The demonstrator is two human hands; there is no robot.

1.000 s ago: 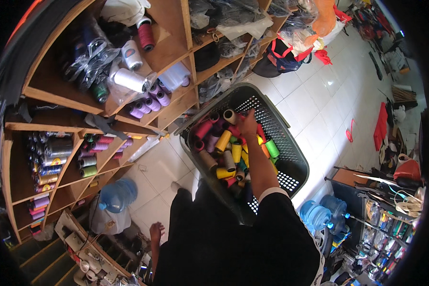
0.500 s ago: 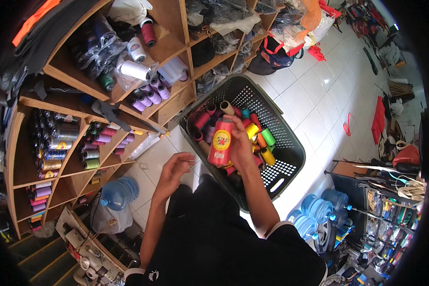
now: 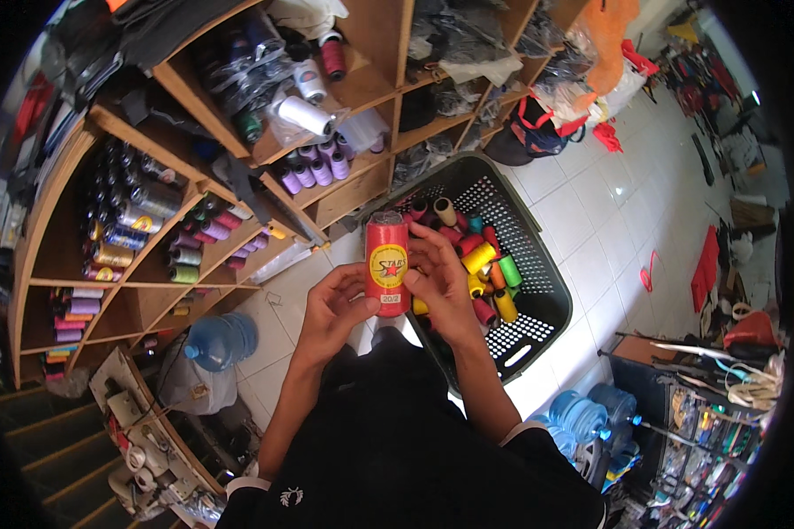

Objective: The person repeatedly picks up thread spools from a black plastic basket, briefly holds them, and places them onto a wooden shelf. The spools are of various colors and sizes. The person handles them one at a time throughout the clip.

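Before torso (image 3: 406, 441), left hand (image 3: 333, 310) and right hand (image 3: 445, 291) angled inward, both clasping red thread spool (image 3: 387, 264).

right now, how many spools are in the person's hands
1: a red spool, held between the left hand and the right hand. No second one shows in the hands; other spools lie in the basket, some probably hidden under others.

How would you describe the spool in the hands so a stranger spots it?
Find the big dark basket on the tiled floor. At the basket's left side in the picture, the left hand and right hand hold a red spool between them. Unlike the loose spools inside the basket, it shows a round yellow label to the camera.
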